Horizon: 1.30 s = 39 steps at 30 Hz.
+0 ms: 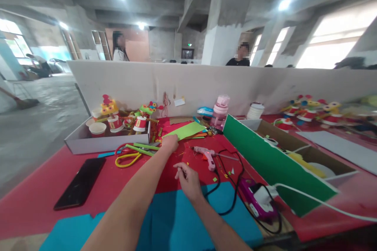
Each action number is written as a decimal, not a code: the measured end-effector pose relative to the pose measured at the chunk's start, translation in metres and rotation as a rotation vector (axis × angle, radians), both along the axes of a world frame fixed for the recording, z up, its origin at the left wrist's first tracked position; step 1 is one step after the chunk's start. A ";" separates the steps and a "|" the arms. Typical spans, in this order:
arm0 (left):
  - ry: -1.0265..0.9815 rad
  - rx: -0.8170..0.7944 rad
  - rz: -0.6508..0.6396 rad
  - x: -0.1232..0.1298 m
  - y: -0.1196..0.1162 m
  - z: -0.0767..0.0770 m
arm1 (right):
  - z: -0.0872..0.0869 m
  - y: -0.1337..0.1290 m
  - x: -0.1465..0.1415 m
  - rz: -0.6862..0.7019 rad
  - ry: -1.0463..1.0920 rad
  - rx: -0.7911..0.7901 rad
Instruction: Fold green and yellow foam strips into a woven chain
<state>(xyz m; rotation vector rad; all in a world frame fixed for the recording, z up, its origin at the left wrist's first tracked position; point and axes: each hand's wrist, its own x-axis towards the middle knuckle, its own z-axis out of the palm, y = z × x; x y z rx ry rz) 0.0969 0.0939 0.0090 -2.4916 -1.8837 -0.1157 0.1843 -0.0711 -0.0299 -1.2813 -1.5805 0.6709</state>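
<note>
My left hand (pixel 171 143) reaches forward to the left end of a light-green sheet of paper (pixel 188 130). Its fingers are closed at the paper's edge; their tips are partly hidden. My right hand (pixel 188 180) hovers nearer to me, loosely bent, with its fingers apart and nothing in them. To its right lies a pink hot glue gun (pixel 207 156) with a glue stick in its back. Scissors with yellow handles (pixel 129 160) and green paper strips (pixel 143 149) lie left of my left forearm.
A white box (pixel 108 145) holds paper cups and cup figures. A green-sided box (pixel 273 164) stands at right, beside a purple power strip (pixel 259 200) with cables. A black phone (pixel 80 183) and blue sheets (pixel 173 219) lie in front. A white partition (pixel 141 82) closes the back.
</note>
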 end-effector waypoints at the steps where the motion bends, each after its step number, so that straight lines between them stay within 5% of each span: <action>1: 0.002 0.001 0.000 0.000 0.001 0.002 | 0.000 0.000 0.000 -0.003 0.001 -0.004; 7: -0.006 0.117 0.010 -0.010 -0.008 0.028 | -0.007 0.002 0.001 0.023 0.023 -0.056; 13: -0.058 0.332 -0.130 -0.060 -0.064 0.044 | -0.007 0.003 0.004 0.103 -0.073 -0.064; 20: -0.257 0.235 -0.426 -0.137 -0.141 0.015 | 0.010 -0.019 0.037 0.257 -0.399 0.082; 25: -0.343 0.051 -0.693 -0.160 -0.154 -0.012 | 0.010 -0.025 0.063 0.261 -0.535 0.076; 28: -0.458 0.076 -0.687 -0.166 -0.151 -0.021 | 0.008 -0.020 0.078 0.234 -0.632 0.056; 33: -0.759 0.154 -0.490 -0.176 -0.159 -0.018 | 0.010 -0.017 0.100 0.113 -0.671 0.048; 39: -0.712 -0.030 -0.638 -0.193 -0.181 -0.009 | 0.031 -0.044 0.086 -0.186 -0.397 0.404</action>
